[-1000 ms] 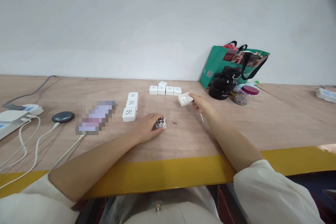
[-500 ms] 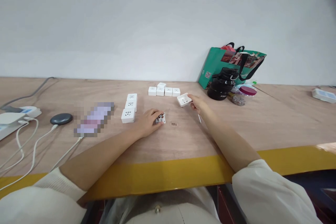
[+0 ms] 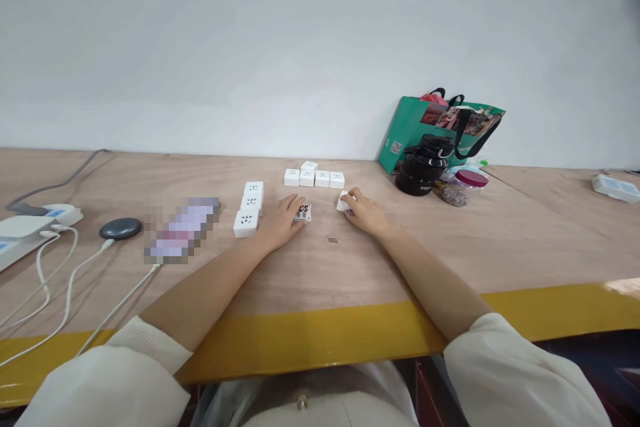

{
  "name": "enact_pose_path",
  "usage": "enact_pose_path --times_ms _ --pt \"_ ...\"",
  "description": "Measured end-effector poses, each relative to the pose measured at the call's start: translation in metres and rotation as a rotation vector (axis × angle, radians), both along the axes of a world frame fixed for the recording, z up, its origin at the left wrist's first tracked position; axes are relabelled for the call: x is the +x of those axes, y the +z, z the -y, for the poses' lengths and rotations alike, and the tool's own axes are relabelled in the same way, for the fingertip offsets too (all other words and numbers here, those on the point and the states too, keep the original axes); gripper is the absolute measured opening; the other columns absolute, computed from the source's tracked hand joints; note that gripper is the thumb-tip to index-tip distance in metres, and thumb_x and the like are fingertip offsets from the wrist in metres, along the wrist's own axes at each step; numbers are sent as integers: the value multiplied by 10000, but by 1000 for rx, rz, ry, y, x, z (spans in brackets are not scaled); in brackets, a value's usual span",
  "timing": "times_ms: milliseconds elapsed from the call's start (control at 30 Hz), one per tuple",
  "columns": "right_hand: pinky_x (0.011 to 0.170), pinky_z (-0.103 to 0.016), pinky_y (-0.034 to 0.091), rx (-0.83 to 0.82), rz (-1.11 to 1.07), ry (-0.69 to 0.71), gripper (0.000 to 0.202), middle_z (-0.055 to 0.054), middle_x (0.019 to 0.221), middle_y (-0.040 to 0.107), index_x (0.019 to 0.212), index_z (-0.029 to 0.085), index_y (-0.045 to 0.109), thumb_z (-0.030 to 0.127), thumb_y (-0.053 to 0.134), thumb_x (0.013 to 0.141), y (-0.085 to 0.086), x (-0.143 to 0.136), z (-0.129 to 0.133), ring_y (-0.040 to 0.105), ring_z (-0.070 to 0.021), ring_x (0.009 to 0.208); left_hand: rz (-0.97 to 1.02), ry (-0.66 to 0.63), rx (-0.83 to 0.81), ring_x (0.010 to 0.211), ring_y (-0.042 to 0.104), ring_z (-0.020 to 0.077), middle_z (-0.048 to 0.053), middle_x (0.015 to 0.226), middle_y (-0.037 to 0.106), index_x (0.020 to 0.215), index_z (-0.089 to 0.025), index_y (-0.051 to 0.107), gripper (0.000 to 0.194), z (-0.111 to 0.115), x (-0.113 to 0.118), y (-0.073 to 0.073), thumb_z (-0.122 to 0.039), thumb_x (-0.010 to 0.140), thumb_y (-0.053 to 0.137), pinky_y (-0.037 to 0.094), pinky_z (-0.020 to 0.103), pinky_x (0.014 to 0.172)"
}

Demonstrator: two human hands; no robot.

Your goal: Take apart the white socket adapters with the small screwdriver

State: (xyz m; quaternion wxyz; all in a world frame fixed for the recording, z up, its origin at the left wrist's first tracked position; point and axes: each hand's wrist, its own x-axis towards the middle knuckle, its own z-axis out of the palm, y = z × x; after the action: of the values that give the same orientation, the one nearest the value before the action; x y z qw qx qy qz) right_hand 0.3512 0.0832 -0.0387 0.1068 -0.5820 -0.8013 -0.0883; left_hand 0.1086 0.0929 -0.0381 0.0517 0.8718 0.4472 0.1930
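My left hand rests on the wooden table with its fingers closed on the edge of a small socket base, whose metal parts show on top. To the right, my right hand grips a white socket cover down at the table surface, its fingers over the cover's right side. A thin screwdriver lies just right of that hand, mostly hidden. Three white sockets stand in a column left of my left hand. Several more white sockets form a row farther back.
At the back right are a green bag, a black bottle and a jar with a red lid. On the left lie a blurred phone, a dark round device, a power strip and white cables.
My right hand has lowered the white cover to the table and turned it over, and its fingers now cover part of it. My left hand and the base have shifted slightly.
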Motion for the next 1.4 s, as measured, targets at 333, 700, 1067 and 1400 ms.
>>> enact_pose_path --times_ms 333,700,1067,1400 --pt "647 -289 420 131 -212 -16 226 -111 1050 530 1018 170 547 234 384 875 9 -16 2 559 -190 813 -540 230 107 1112 428 377 162 974 630 970 -168 614 338 32 -78 35 -404 729 605 338 518 895" --pt "420 -194 323 -45 -1482 234 311 45 483 480 607 201 400 365 373 869 49 -77 51 374 -70 406 81 -171 -186 1013 529 248 76 1208 441 1184 -237 456 407 79 -13 7 -356 810 567 439 388 869" --pt "463 -210 347 -5 -1327 342 370 42 496 481 592 199 405 428 393 881 46 -76 54 404 -73 455 153 -161 -225 1054 499 250 54 1165 486 1139 -233 449 391 79 -10 1 -333 790 595 424 389 885" --pt "498 -226 356 -10 -1263 463 360 47 521 463 621 199 396 431 397 897 41 -78 58 412 -75 476 144 -152 -227 1020 514 238 54 1161 481 1126 -225 448 384 80 -9 0 -334 791 598 439 381 853"
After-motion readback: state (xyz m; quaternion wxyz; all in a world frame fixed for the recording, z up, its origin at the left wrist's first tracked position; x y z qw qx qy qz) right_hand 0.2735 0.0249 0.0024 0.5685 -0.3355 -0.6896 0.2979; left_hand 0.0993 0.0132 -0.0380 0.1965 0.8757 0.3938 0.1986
